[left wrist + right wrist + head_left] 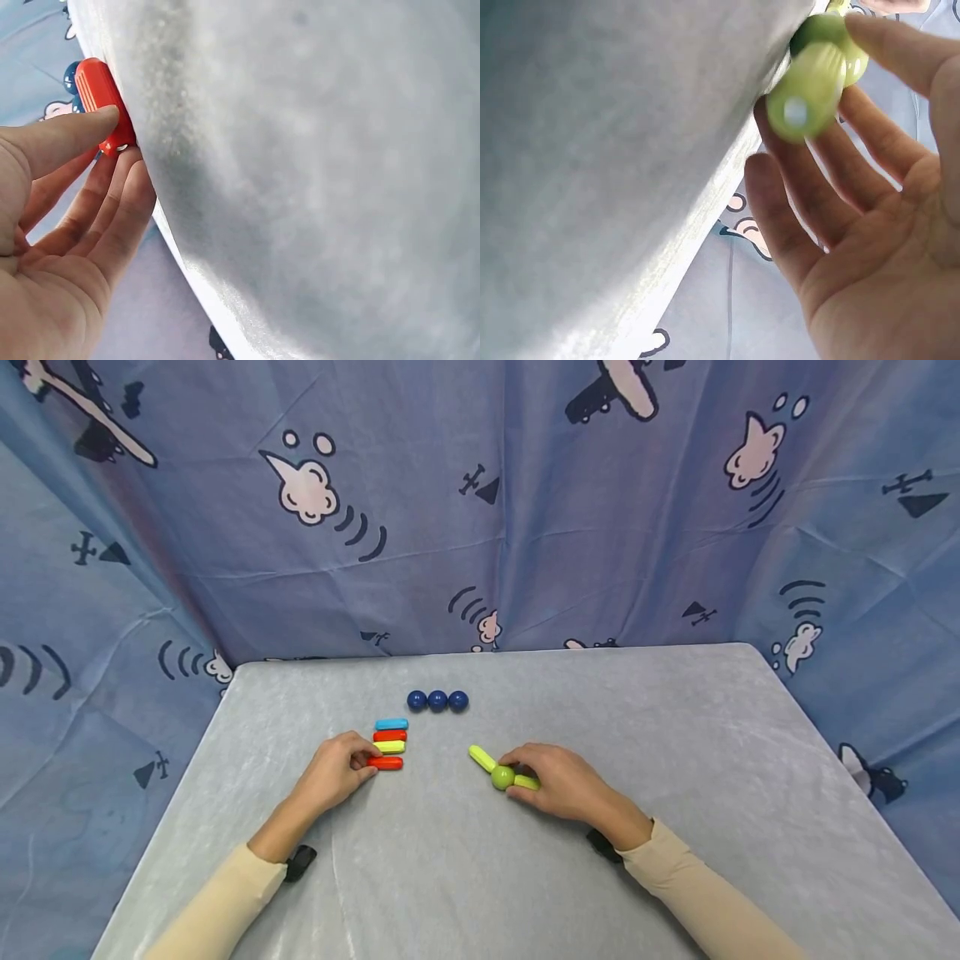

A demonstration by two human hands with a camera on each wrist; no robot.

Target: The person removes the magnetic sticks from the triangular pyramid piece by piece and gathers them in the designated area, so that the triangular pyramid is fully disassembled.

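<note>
At the left, my left hand (336,770) pinches the end of a red rod (387,763) between thumb and fingers, right at the tabletop. The left wrist view shows the thumb on this ridged red rod (99,94). Just beyond it lie a yellow rod (392,747), another red rod (390,736) and a blue rod (392,724), roughly parallel. My right hand (566,783) holds a green ball (503,777) by its side. One yellow-green rod (482,758) sticks out from the ball to the far left; a second rod (806,94) extends from it under the palm.
Three dark blue balls (437,700) sit in a touching row farther back. A pale grey cloth covers the table (465,877). Behind and beside it hangs a blue patterned curtain (420,527).
</note>
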